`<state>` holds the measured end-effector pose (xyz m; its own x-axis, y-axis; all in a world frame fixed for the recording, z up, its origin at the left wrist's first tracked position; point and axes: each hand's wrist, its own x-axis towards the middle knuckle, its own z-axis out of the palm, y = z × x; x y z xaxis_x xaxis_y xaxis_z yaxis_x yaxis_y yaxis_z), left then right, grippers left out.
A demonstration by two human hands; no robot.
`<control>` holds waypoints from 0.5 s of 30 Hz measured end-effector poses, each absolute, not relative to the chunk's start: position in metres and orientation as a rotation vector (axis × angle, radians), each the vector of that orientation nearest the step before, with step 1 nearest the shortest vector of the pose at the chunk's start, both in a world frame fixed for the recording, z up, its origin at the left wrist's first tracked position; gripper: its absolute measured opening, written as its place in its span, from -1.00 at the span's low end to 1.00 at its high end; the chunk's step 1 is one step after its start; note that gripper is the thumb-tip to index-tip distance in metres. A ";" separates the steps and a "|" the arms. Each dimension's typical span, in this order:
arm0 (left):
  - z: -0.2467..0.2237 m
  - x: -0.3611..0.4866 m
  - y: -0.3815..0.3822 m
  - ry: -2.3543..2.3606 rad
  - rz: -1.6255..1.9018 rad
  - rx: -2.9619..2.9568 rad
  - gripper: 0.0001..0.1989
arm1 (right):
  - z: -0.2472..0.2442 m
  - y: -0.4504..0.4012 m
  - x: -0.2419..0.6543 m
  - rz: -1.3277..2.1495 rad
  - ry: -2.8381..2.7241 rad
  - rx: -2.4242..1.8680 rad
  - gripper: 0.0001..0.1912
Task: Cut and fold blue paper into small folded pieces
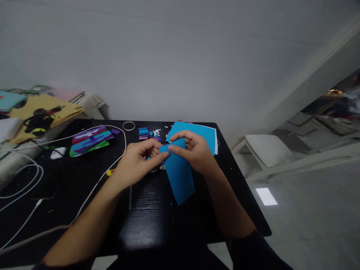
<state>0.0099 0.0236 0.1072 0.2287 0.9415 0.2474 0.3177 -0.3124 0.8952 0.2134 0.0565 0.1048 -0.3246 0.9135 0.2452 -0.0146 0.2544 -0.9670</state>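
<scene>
A blue piece of paper [180, 178] hangs at a slant above the black table, its long part pointing down toward me. My left hand [143, 157] pinches its upper left corner between thumb and fingers. Along the top edge, my right hand [194, 150] grips the same piece, thumb in front and fingers behind. Behind my right hand lies a larger blue sheet [202, 134] on top of white paper. Small blue strips [143, 131] and purple bits lie beyond my left hand. Scissors [161, 167] are partly hidden behind the hands and paper.
Stacked coloured paper strips [91, 140], a white cable [125, 140], a round ring [128, 126] and a white case [58, 152] lie on the black table [146, 225]. A dark phone [52, 183] is at left. Yellow envelopes [64, 108] are behind. A white stool [263, 150] stands right.
</scene>
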 end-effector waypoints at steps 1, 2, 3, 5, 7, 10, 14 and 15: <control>0.108 0.009 0.023 1.182 1.094 1.790 -0.74 | 0.105 0.056 0.214 1.219 -1.564 -0.871 -0.73; 0.109 0.009 0.023 1.196 1.104 1.809 -0.73 | 0.105 0.056 0.214 1.207 -1.556 -0.881 -0.73; 0.110 0.008 0.022 1.210 1.113 1.830 -0.73 | 0.106 0.056 0.214 1.192 -1.553 -0.891 -0.74; 0.110 0.008 0.022 1.230 1.117 1.859 -0.73 | 0.107 0.054 0.214 1.170 -1.559 -0.907 -0.73; 0.110 0.008 0.022 1.241 1.104 1.873 -0.72 | 0.109 0.052 0.213 1.188 -1.557 -0.918 -0.71; 0.109 0.009 0.023 1.252 1.074 1.870 -0.70 | 0.111 0.051 0.212 1.220 -1.540 -0.941 -0.68; 0.108 0.009 0.024 1.224 1.043 1.846 -0.71 | 0.111 0.053 0.212 1.165 -1.552 -0.958 -0.70; 0.108 0.010 0.024 1.210 1.040 1.839 -0.72 | 0.110 0.053 0.212 1.143 -1.558 -0.960 -0.71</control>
